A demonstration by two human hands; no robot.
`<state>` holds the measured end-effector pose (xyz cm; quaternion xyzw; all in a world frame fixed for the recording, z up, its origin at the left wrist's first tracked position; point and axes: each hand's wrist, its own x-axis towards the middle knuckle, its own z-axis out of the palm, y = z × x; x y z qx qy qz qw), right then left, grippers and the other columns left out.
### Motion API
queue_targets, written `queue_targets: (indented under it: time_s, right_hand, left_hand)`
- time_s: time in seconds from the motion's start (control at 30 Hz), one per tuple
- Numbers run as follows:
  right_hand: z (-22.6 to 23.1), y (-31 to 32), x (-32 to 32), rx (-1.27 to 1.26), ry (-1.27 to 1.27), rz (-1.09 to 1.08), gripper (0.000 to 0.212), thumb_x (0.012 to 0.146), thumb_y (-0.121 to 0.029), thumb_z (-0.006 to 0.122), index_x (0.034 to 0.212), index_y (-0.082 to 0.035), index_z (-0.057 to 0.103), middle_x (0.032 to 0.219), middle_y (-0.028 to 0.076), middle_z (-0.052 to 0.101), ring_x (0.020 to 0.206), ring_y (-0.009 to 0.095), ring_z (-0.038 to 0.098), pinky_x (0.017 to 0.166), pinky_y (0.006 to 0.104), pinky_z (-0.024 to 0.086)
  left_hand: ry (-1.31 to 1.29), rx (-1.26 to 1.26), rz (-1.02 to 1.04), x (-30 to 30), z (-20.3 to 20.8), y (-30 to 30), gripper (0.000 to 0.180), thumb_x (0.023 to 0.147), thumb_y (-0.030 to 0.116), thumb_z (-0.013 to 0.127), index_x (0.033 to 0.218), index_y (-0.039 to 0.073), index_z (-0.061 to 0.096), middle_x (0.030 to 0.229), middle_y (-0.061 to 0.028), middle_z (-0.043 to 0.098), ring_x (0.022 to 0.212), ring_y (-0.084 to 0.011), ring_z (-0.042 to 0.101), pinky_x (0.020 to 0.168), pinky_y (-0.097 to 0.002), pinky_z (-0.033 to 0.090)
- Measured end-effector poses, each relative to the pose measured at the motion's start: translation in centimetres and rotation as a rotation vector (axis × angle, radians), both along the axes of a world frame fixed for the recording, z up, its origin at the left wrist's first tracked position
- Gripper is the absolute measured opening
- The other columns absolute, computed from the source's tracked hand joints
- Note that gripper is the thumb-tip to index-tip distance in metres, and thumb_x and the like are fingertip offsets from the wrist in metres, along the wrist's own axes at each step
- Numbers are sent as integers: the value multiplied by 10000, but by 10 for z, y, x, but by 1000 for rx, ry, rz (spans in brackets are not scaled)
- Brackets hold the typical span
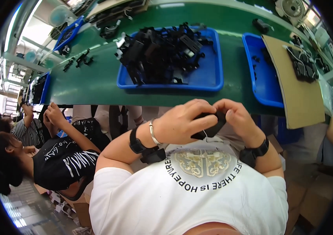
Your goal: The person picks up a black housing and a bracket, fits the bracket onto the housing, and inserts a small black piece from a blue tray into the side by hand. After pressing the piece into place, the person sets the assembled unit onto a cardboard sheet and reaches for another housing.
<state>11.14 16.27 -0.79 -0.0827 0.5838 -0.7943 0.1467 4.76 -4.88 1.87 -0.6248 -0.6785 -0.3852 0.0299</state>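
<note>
In front of my chest, just off the table's near edge, I hold a small black plastic box-shaped part [212,126]. My left hand [188,117] is wrapped over its left side, the fingers reaching across its top. At its right end, my right hand [236,117] is closed with bent fingers, the thumb and forefinger pinched close against the part. A short pale wire [206,135] seems to hang below it. My fingers cover much of the part, so its details are hidden.
Ahead stands a blue tray [170,87] heaped with black plastic parts on the green table [96,84]. To the right, a cardboard sheet [297,100] carrying black boxes with white cables [303,64] overlaps another blue tray [256,92]. A co-worker [62,156] sits at my left.
</note>
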Motion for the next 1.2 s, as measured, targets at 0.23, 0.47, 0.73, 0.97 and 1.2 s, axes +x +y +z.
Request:
queue_targets:
  time_s: [0.23, 0.47, 0.73, 0.97, 1.2]
  right_hand:
    - [1, -1, -10, 76, 37, 17, 289, 894, -198, 565, 1097, 7, 540, 997, 40, 591, 896, 85, 543, 788, 219, 438]
    - [7, 3, -3, 39, -56, 4, 235, 892, -186, 572, 1038, -3, 549, 942, 23, 585, 871, 67, 532, 757, 213, 441]
    - [-6, 2, -6, 81, -10, 24, 254, 905, -191, 552, 1067, 4, 547, 961, 24, 586, 875, 71, 532, 761, 214, 441]
    - [-11, 4, -3, 89, 0, -18, 282, 907, -213, 550, 1085, 6, 541, 979, 30, 586, 881, 73, 534, 765, 207, 442]
    - [-18, 6, -1, -74, -45, -45, 291, 907, -207, 548, 1097, 13, 538, 994, 38, 587, 895, 79, 535, 765, 208, 448]
  left_hand:
    - [-21, 21, 42, -3, -1, 4, 539, 513, 60, 764, 1007, 56, 549, 1031, -125, 514, 920, -312, 561, 735, -358, 509]
    - [-22, 53, 42, -3, -12, 8, 589, 493, 80, 790, 1029, 59, 546, 1042, -127, 514, 935, -316, 561, 739, -370, 511]
    - [52, 31, 30, -4, -12, 11, 593, 496, 82, 794, 1032, 59, 542, 1044, -133, 514, 935, -322, 563, 751, -375, 507]
    - [18, 29, 14, -6, -16, 14, 638, 504, 76, 797, 1075, 54, 515, 1062, -140, 512, 947, -325, 562, 758, -372, 508]
    - [-202, 1, 43, -7, -14, 13, 702, 503, 70, 808, 1111, 59, 457, 1102, -162, 499, 911, -320, 575, 735, -353, 515]
